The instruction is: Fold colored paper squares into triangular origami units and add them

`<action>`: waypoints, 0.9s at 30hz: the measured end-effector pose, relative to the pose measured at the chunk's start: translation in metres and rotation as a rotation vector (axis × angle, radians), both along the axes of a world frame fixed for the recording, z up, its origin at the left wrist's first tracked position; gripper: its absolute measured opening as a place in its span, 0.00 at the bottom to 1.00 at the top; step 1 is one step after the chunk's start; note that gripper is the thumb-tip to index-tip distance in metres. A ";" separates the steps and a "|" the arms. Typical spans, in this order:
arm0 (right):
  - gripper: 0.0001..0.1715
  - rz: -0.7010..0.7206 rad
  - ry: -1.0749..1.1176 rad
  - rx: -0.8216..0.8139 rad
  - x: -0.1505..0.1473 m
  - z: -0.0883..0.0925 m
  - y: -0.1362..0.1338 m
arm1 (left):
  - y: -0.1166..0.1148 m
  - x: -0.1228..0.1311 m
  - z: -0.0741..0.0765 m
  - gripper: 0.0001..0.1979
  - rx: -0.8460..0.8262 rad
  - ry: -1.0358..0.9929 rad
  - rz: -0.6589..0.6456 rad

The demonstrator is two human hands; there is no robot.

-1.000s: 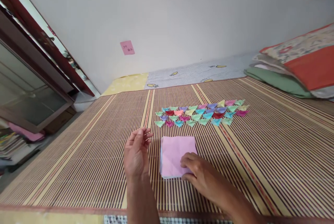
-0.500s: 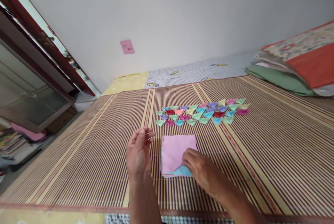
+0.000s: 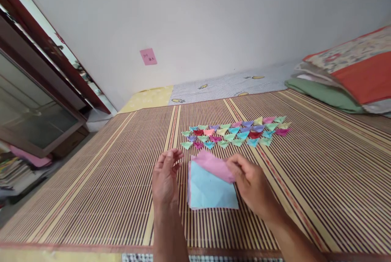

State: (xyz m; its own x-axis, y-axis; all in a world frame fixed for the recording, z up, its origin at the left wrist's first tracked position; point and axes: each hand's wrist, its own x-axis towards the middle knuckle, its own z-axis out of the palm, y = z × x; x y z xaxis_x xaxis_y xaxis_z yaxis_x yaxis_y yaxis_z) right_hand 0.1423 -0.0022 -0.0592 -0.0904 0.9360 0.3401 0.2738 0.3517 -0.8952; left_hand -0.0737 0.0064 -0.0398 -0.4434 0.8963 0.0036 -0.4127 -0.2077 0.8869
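Note:
My right hand (image 3: 252, 184) pinches a pink paper sheet (image 3: 213, 164) by its corner and holds it lifted above a stack of square papers (image 3: 209, 190), whose top sheet now shows light blue. Just left of the stack hovers my left hand (image 3: 165, 177), fingers loosely curled and apart, holding nothing. Beyond the stack, several small folded paper pieces (image 3: 235, 131) in many colours lie in rows on the striped bamboo mat (image 3: 91, 188).
Folded bedding and a pillow (image 3: 351, 78) lie at the far right. A glass-fronted cabinet (image 3: 36, 91) stands on the left with books and cloth below it. A pink note (image 3: 148, 56) sticks to the white wall behind.
My right hand peeled the pink top sheet from its near corner and raised it toward the far side, uncovering the light blue sheet. My left hand barely shifted.

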 end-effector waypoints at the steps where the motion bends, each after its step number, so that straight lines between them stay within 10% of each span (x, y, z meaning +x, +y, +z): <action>1: 0.17 -0.049 0.086 -0.016 0.001 0.007 0.004 | 0.000 0.002 0.000 0.19 0.004 0.030 -0.024; 8: 0.23 -0.051 0.472 -0.097 -0.020 0.019 0.022 | -0.001 0.024 0.001 0.26 0.035 0.041 -0.386; 22: 0.19 0.013 0.426 -0.117 0.002 0.022 0.029 | -0.001 0.029 0.011 0.31 0.049 -0.024 -0.099; 27: 0.17 0.000 0.386 -0.075 0.010 0.021 0.034 | 0.001 0.023 0.009 0.17 -0.004 0.110 -0.113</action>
State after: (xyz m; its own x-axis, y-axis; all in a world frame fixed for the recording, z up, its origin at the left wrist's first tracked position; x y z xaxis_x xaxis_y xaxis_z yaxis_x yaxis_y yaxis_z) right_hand 0.1520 0.0318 -0.0386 0.0304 0.9595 0.2801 -0.0881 0.2817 -0.9554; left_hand -0.0509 0.0072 -0.0305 -0.3370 0.9405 0.0432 -0.3333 -0.1621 0.9288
